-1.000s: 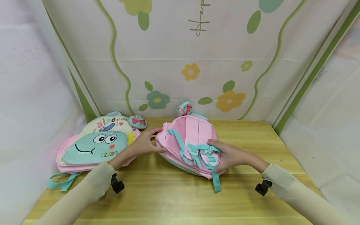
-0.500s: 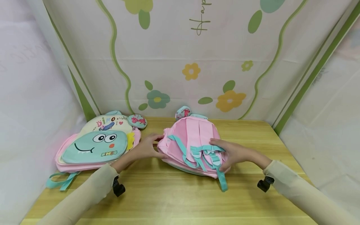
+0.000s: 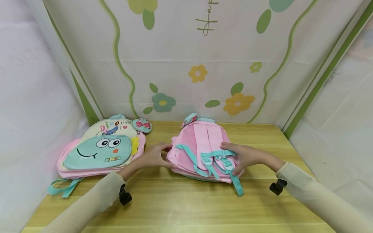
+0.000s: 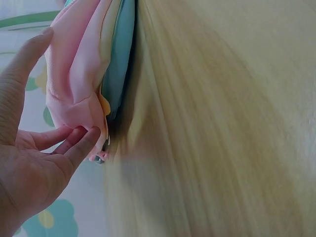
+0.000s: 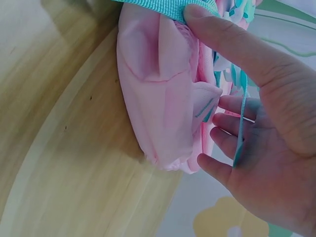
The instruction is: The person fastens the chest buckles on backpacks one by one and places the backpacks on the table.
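Observation:
A pink child's backpack [image 3: 211, 137] lies strap side up on the wooden table, its teal webbing straps [image 3: 237, 184] and buckles on top. My left hand [image 3: 154, 157] is at its left side; in the left wrist view the fingertips [image 4: 91, 136] touch the pink fabric and the thumb lies along the bag's edge. At the right end is my right hand [image 3: 249, 157], its thumb against a teal strap [image 5: 153, 6] and its other fingers spread beside the bag. A small teal pouch [image 3: 190, 119] pokes out behind the backpack. The underside is hidden.
On the left lies a second backpack [image 3: 87, 144] with a teal dinosaur face, its strap loop [image 3: 62, 189] hanging forward. A round teal pouch [image 3: 142, 125] rests at its upper right. Printed fabric walls [image 3: 180, 48] enclose the back and sides of the table [image 3: 186, 207].
Both hands and the pink backpack have shifted a little to the right. The small pouch behind it has tipped over further. The dinosaur backpack has stayed put.

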Motion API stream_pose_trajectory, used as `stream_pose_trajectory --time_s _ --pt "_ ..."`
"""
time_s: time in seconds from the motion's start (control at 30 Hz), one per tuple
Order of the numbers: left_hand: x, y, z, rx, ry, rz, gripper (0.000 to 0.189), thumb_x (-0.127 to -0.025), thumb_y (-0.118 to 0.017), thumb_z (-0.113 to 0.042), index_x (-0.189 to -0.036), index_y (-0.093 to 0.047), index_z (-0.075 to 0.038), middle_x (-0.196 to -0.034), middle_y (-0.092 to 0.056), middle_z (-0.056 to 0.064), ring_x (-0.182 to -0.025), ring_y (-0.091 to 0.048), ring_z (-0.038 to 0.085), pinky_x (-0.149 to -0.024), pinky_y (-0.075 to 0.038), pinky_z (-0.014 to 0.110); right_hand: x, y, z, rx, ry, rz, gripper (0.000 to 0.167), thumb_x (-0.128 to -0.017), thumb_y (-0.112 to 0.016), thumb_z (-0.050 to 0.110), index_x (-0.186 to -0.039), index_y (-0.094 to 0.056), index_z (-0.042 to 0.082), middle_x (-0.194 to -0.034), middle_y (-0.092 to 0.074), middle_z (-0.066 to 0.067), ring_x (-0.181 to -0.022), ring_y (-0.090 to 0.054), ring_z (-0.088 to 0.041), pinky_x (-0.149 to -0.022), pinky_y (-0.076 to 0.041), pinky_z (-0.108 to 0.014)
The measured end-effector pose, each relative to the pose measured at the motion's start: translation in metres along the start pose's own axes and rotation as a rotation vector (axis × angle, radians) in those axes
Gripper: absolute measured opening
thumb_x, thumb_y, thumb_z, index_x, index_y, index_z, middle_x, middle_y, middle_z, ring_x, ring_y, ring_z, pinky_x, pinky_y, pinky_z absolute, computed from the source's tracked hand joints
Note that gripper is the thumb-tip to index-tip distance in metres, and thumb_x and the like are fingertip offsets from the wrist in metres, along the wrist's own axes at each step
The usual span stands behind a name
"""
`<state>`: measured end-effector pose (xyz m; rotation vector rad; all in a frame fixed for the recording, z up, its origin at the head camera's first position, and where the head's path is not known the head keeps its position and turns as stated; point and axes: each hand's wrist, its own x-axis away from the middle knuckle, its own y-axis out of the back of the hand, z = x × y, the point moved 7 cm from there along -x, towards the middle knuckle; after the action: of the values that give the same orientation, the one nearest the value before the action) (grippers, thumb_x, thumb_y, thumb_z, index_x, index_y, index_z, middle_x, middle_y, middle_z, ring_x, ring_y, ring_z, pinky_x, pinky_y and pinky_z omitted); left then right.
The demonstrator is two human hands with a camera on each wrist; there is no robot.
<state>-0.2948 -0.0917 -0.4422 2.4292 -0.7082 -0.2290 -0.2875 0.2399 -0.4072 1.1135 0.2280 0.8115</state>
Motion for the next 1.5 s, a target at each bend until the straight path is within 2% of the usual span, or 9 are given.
stream_pose_trajectory --time_s 0.37,0.67,1.07,1.23,1.5 --pt "-0.001 -0.013 -0.002 -0.017 -0.004 0.022 0.081 -0.077 -0.09 -0.04 -0.14 -0.054 -0.003 -0.125 -0.061 0.009 -0.114 -0.061 0.021 -0.095 -0.056 0.031 0.002 0.004 -0.005 -0.008 -0.033 0.043 0.113 -0.068 -0.096 0.027 -0.158 -0.033 0.002 -0.165 -0.029 -0.021 -0.15 -0.031 -0.045 -0.115 -0.036 -0.062" --pt "0.001 -0.021 -0.001 0.026 0.001 0.046 0.082 -0.075 -0.091 -0.036 -0.14 -0.052 -0.004 -0.125 -0.058 0.01 -0.113 -0.058 0.021 -0.097 -0.055 0.034 0.003 0.001 -0.012 -0.045 -0.036 0.046 0.114 -0.067 -0.096 0.03 -0.159 -0.032 0.005 -0.165 -0.031 -0.019 -0.15 -0.032 -0.042 -0.115 -0.035 -0.062" --pt "0.003 -0.023 -0.003 -0.023 -0.016 0.014 0.087 -0.073 -0.093 -0.037 -0.141 -0.051 -0.002 -0.127 -0.057 0.012 -0.114 -0.057 0.023 -0.098 -0.055 0.039 0.0 0.001 -0.013 -0.046 -0.029 0.047 0.112 -0.067 -0.096 0.028 -0.158 -0.034 0.004 -0.163 -0.036 -0.018 -0.149 -0.035 -0.04 -0.115 -0.036 -0.06" --pt "0.004 -0.027 -0.003 -0.073 -0.024 -0.003 0.093 -0.072 -0.092 -0.042 -0.144 -0.049 -0.002 -0.127 -0.058 0.01 -0.114 -0.058 0.02 -0.097 -0.055 0.034 0.0 0.003 -0.014 -0.031 -0.038 0.056 0.111 -0.067 -0.096 0.025 -0.157 -0.035 0.003 -0.161 -0.039 -0.016 -0.147 -0.037 -0.039 -0.115 -0.037 -0.059" --pt "0.003 -0.028 0.0 -0.029 -0.027 0.0 0.087 -0.074 -0.092 -0.04 -0.141 -0.051 -0.004 -0.126 -0.059 0.009 -0.113 -0.06 0.019 -0.096 -0.056 0.032 0.0 0.002 -0.019 -0.062 -0.049 0.072 0.112 -0.067 -0.096 0.025 -0.158 -0.034 0.005 -0.163 -0.038 -0.014 -0.149 -0.035 -0.039 -0.115 -0.036 -0.059"
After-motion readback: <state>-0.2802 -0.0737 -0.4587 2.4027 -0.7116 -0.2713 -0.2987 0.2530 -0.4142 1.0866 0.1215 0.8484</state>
